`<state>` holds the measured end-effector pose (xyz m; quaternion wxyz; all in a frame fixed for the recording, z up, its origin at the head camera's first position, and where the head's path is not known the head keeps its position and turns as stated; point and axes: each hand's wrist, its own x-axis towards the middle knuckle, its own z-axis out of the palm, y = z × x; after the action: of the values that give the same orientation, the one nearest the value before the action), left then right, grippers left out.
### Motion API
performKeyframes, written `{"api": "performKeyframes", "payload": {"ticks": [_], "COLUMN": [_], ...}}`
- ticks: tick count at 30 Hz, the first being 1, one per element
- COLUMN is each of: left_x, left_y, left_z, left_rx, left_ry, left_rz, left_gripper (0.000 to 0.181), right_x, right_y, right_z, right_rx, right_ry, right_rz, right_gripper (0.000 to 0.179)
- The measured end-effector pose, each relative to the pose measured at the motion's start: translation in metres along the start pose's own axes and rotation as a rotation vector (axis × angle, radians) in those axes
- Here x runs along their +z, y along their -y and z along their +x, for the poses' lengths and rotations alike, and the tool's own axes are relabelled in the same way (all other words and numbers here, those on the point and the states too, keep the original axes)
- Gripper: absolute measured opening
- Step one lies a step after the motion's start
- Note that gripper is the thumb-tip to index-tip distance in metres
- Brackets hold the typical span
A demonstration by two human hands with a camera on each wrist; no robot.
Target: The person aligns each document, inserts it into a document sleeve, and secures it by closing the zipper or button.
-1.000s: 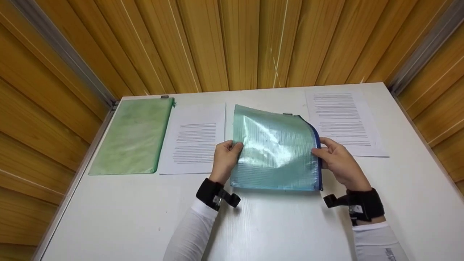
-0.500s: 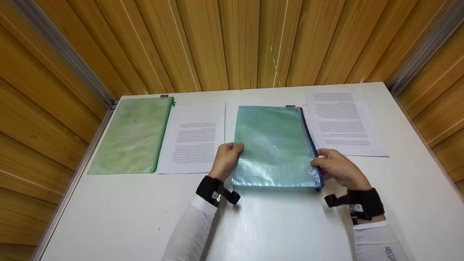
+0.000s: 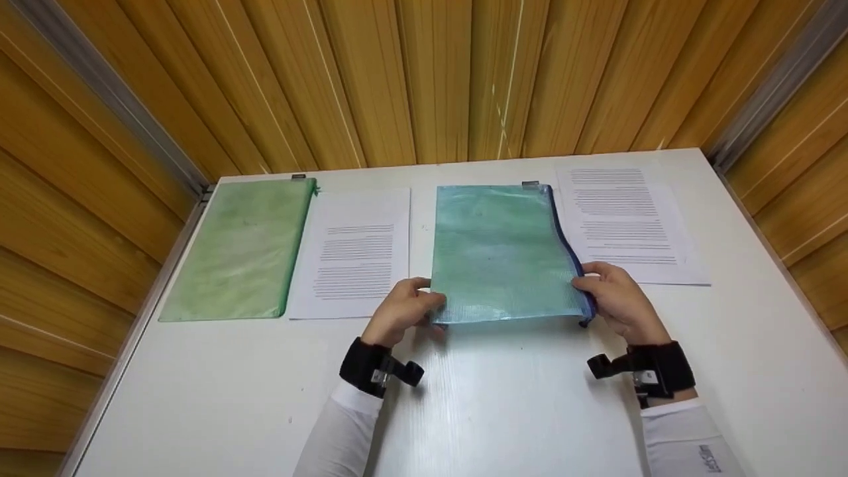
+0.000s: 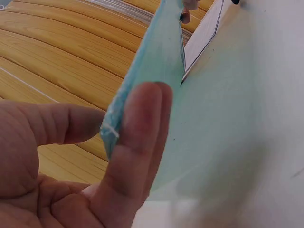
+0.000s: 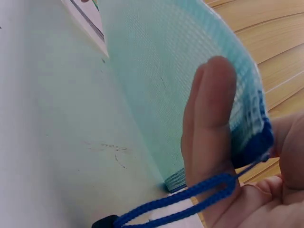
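Observation:
Between both hands is a translucent blue-green zip pouch (image 3: 500,252) with a dark blue zipper along its right side. Its near edge is raised off the table, while the far edge lies low near the back. My left hand (image 3: 405,308) pinches the near left corner, thumb on top and fingers beneath, as the left wrist view shows at the pouch edge (image 4: 114,116). On the zipper side, my right hand (image 3: 619,298) pinches the near right part. A blue cord loop (image 5: 190,199) hangs from the zipper end in the right wrist view.
A green zip pouch (image 3: 238,252) lies at the far left of the white table (image 3: 503,411). Beside it is a printed paper stack (image 3: 358,258); another printed stack (image 3: 626,218) lies at the back right. A wood-panelled wall (image 3: 437,79) rises behind.
The blue-green pouch has flattened from its bent, tilted pose and shifted slightly toward the back. My left hand has slid down to its near left corner; the right hand still grips the zipper side.

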<state>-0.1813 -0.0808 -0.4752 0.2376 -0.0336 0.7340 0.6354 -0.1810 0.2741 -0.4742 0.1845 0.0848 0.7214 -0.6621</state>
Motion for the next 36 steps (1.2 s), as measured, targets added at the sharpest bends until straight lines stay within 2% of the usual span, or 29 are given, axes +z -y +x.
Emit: {"api": "performKeyframes", "payload": {"ticks": [2,4,14,21,29,36], "left_x": [-0.001,-0.001,0.004,0.01,0.018,0.021], "left_y": [0.0,0.001,0.002,0.007,0.008,0.008], "left_z": [-0.002,-0.003,0.006,0.017,0.021,0.019], "left_rx": [0.016,0.032,0.055,0.033,0.088,0.165], "left_ry": [0.02,0.013,-0.14,-0.236,-0.375,-0.431], "left_rz": [-0.032,-0.051,-0.101,-0.08,0.081,0.299], "left_gripper": [0.065,0.068,0.059,0.053,0.05,0.05], "right_x": [0.001,0.001,-0.006,-0.008,-0.008,-0.013], "right_y": [0.0,0.0,0.0,-0.002,-0.004,-0.005], "right_z": [0.001,0.001,-0.004,-0.005,-0.007,-0.006], "right_rx": [0.003,0.01,0.033,0.057,0.024,0.017], "right_ry": [-0.007,-0.008,0.094,0.102,0.103,0.129], "right_rz": [0.011,0.006,-0.045,-0.103,-0.159,-0.181], "right_gripper": [0.059,0.061,0.057,0.056,0.051,0.047]}}
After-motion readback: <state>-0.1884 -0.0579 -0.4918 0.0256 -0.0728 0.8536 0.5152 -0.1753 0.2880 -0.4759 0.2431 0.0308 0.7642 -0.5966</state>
